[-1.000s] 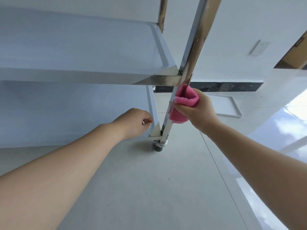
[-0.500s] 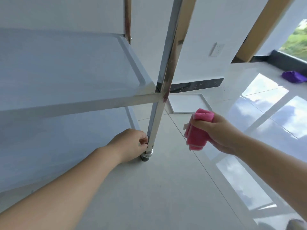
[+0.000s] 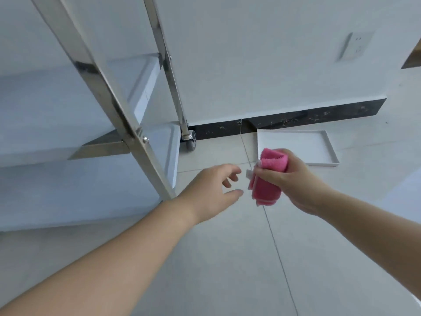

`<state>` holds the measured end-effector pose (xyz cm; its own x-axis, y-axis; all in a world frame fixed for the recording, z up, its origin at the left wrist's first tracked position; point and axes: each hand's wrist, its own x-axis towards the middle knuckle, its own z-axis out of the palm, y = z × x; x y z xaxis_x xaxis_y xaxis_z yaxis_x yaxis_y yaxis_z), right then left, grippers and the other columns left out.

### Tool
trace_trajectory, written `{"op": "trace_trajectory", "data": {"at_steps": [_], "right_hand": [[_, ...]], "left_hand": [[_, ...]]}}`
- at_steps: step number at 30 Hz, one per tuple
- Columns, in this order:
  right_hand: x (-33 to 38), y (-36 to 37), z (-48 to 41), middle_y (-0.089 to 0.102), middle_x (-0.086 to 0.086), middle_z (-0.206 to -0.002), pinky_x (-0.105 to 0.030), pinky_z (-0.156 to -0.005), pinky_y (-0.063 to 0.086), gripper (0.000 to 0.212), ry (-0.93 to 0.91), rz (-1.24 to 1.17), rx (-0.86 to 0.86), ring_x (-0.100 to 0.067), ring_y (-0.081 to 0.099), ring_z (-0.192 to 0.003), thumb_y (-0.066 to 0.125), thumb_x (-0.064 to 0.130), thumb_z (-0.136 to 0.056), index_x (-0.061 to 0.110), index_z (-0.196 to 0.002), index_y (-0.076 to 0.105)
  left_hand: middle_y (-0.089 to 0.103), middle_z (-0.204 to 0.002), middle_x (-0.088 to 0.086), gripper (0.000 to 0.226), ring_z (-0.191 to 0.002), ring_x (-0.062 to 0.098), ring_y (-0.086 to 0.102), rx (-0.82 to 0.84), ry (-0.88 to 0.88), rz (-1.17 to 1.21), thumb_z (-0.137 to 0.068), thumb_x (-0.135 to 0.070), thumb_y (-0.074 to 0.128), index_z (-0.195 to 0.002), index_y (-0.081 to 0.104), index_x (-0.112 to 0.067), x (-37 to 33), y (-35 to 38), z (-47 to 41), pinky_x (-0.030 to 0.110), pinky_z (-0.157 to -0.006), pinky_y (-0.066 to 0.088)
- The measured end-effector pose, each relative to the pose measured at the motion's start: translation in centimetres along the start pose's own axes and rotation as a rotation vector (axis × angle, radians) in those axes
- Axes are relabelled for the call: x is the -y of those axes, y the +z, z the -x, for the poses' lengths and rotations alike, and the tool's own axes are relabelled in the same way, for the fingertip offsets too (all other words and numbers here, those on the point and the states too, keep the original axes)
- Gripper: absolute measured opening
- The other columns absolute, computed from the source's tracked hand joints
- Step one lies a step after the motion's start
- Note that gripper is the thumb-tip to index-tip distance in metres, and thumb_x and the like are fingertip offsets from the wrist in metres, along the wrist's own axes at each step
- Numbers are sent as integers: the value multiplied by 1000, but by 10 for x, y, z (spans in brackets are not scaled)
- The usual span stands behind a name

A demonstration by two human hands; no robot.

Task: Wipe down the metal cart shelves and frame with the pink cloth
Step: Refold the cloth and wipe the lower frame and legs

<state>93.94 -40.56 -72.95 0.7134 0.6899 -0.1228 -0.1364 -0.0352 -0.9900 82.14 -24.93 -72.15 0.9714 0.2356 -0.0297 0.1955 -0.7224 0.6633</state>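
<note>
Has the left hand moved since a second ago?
Yes. The left hand has let go of the cart's front post and moved right, toward the pink cloth.

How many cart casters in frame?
1: caster under the far post, beside the baseboard. The near post's foot is behind the left hand; another may be hidden.

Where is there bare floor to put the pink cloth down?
Bare floor lies below both forearms, and between the rear caster and white tray. Tight between the near cart post, left hand and right hand gripping the pink cloth.
</note>
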Motion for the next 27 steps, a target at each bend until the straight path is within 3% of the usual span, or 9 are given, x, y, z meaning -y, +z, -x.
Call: {"op": "trace_trajectory", "data": {"at_steps": [3,7,10,12,14,17,19,22,27], "right_hand": [[10,-39,-17,64,-15,-103,-56,-72,57,48,20,57,130,-33,70,-87,79,15,-75,19,-113,49],[36,-90,-41,57,-15,-109,-57,-69,57,56,56,19,301,-42,68,-89,80,20,-70,21,-115,46],[60,-121,-59,63,-3,-92,-31,-64,58,54,99,14,486,-18,71,-77,75,12,-80,15,-122,40],[69,-135,-74,61,0,-98,-24,-77,54,58,107,125,559,-10,65,-88,72,13,-77,21,-124,40],[71,-136,-91,57,-7,-108,-38,-92,47,64,125,196,524,-18,57,-96,59,14,-65,27,-125,44],[72,-124,-115,62,-7,-104,-47,-92,48,48,96,265,371,-21,60,-89,58,0,-73,26,-112,53],[74,-111,-131,64,-5,-100,-44,-85,52,39,64,325,336,-20,63,-86,58,-7,-77,19,-105,56],[80,-89,-155,60,-2,-81,-35,-69,47,26,50,400,291,-19,58,-73,62,-7,-75,11,-93,55],[99,-41,-202,50,-1,-69,-26,-52,32,14,62,699,197,-17,41,-60,69,10,-76,7,-82,57]], "left_hand": [[62,-105,-12,38,-94,4,58,-69,10,89,-82,-17,66,-118,57,-25,-49,15,-40,23,-86,47],[67,-94,-6,19,-89,7,61,-74,-52,129,-82,-17,69,-101,65,-21,-100,25,-79,21,-85,48],[66,-81,-5,6,-82,14,63,-153,-171,141,-85,-17,67,-87,63,-21,-124,25,-99,26,-78,50],[67,-79,-2,7,-77,16,64,-205,-238,121,-85,-15,66,-87,63,-21,-130,18,-110,26,-72,51],[67,-80,0,8,-67,10,59,-251,-305,100,-84,-12,65,-90,64,-18,-126,10,-115,17,-63,47],[65,-81,0,10,-66,12,58,-308,-373,103,-84,-14,64,-88,61,-23,-112,0,-114,22,-60,46],[65,-83,0,11,-71,18,61,-347,-400,98,-85,-15,62,-87,59,-25,-96,-4,-115,24,-60,47],[63,-82,-4,10,-70,12,58,-438,-422,115,-86,-15,59,-92,60,-23,-69,-13,-121,15,-54,42],[55,-78,-13,6,-72,8,53,-588,-444,156,-92,-18,53,-95,59,-19,-34,-32,-135,15,-55,36]]}}
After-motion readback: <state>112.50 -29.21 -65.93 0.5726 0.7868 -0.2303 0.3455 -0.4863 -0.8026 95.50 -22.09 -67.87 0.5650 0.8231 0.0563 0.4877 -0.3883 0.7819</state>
